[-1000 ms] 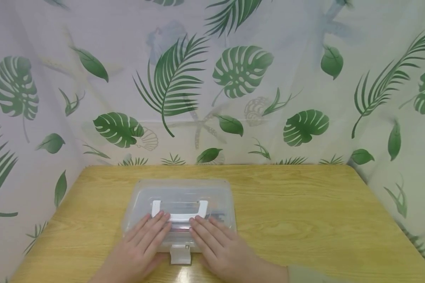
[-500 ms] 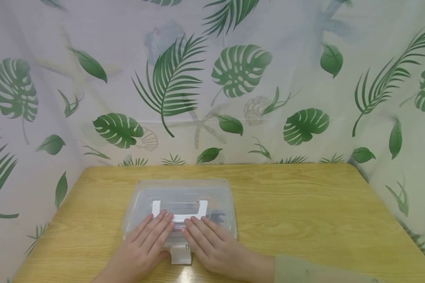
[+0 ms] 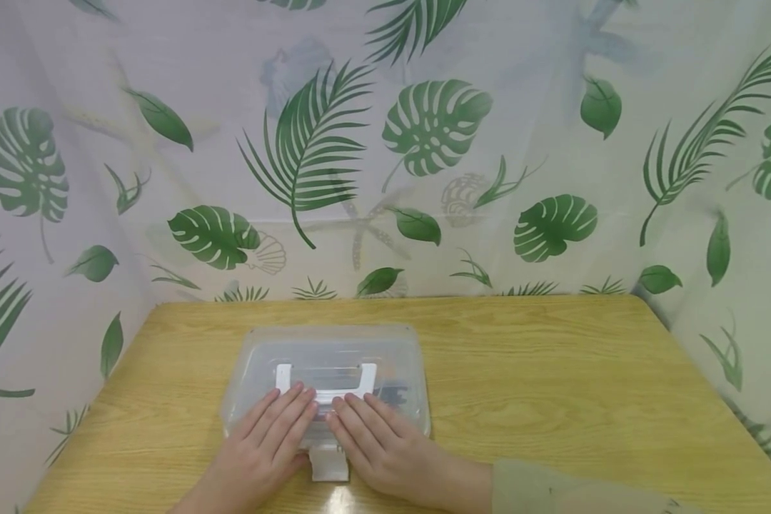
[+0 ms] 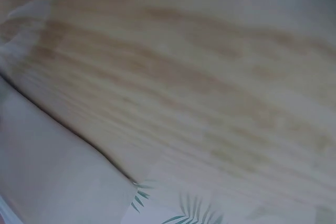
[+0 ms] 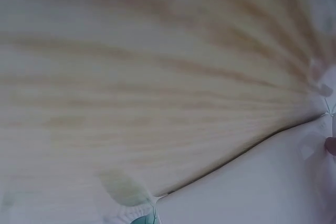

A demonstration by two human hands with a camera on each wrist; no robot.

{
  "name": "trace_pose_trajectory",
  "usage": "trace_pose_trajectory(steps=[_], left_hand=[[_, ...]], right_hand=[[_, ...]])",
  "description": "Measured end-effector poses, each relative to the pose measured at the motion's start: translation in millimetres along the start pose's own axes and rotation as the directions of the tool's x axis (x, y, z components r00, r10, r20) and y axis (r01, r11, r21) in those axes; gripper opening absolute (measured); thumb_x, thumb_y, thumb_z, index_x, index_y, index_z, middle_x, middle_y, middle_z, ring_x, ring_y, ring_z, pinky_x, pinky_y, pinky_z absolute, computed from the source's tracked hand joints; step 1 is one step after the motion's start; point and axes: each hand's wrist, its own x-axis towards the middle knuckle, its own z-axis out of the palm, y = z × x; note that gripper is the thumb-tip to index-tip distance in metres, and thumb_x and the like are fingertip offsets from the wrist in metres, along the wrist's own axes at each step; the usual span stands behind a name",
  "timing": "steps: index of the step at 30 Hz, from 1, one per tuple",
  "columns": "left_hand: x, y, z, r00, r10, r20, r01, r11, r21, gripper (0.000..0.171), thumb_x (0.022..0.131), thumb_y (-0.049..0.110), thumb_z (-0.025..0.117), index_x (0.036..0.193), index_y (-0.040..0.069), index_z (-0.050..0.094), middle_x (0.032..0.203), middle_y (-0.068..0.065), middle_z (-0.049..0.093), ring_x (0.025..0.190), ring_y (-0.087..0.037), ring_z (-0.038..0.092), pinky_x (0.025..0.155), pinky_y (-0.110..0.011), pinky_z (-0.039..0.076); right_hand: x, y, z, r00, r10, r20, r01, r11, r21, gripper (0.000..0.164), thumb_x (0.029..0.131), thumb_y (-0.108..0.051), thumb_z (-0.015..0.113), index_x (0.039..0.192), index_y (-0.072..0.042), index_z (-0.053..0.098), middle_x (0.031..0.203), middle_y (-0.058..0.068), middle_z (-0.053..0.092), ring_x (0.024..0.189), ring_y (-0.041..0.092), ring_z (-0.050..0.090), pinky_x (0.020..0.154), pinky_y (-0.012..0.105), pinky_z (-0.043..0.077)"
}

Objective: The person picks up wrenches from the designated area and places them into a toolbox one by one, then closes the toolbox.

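A clear plastic storage box [image 3: 334,351] with a lid stands on the wooden table in the head view. Its white carrying handle [image 3: 369,377] lies folded down toward the front, and a clear latch flap [image 3: 330,465] sticks out at the front edge. Blurred coloured items show through the lid. My left hand [image 3: 262,441] rests on the lid's front left part, its fingers extended and their tips at the handle. On the front right part lies my right hand [image 3: 385,446], fingers likewise extended, tips close to the handle's bar. Both thumbs are mostly hidden.
The wooden table [image 3: 552,385] reaches back to a white cloth [image 3: 462,243] printed with green leaves, which also hangs along both sides. Each wrist view mostly holds blurred wood grain. A light green sleeve [image 3: 540,489] covers the right forearm.
My hands have drawn slightly closer together on the lid, the right one shifting a little left and bringing more sleeve into view. The box stays in place.
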Motion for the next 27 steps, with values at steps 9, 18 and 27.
trace_pose_trajectory(steps=[9, 18, 27], left_hand=[[-3.0, -5.6, -0.6, 0.999, 0.048, 0.020, -0.049, 0.999, 0.013, 0.061, 0.115, 0.043, 0.032, 0.140, -0.005, 0.060, 0.144, -0.019, 0.066, 0.152, -0.032, 0.047, 0.138, -0.042, 0.017], [-2.7, -5.5, -5.4, 0.997, 0.038, 0.074, -0.034, 0.998, -0.057, 0.079, 0.110, 0.062, 0.032, 0.143, -0.004, 0.058, 0.149, -0.020, 0.063, 0.152, -0.031, 0.045, 0.139, -0.039, 0.014], [-1.5, -7.3, -8.3, 0.998, 0.036, 0.055, -0.027, 0.988, -0.150, 0.082, 0.111, 0.062, 0.032, 0.148, -0.007, 0.054, 0.153, -0.022, 0.059, 0.165, -0.027, 0.026, 0.139, -0.037, 0.014]], right_hand=[[2.0, 1.3, -1.7, 1.000, 0.013, 0.014, -0.013, 1.000, 0.012, 0.047, 0.112, -0.021, 0.034, 0.145, 0.003, 0.056, 0.136, 0.010, 0.071, 0.125, 0.022, 0.069, 0.104, 0.034, 0.061], [-0.1, 2.9, -4.2, 0.999, 0.022, 0.038, -0.024, 0.998, 0.061, 0.066, 0.112, -0.045, 0.033, 0.150, 0.005, 0.052, 0.140, 0.011, 0.069, 0.131, 0.024, 0.066, 0.107, 0.035, 0.058], [3.2, 4.8, -6.0, 0.998, 0.043, 0.035, -0.047, 0.991, 0.124, 0.062, 0.112, -0.041, 0.029, 0.147, 0.003, 0.055, 0.140, 0.012, 0.069, 0.129, 0.024, 0.066, 0.107, 0.035, 0.058]])
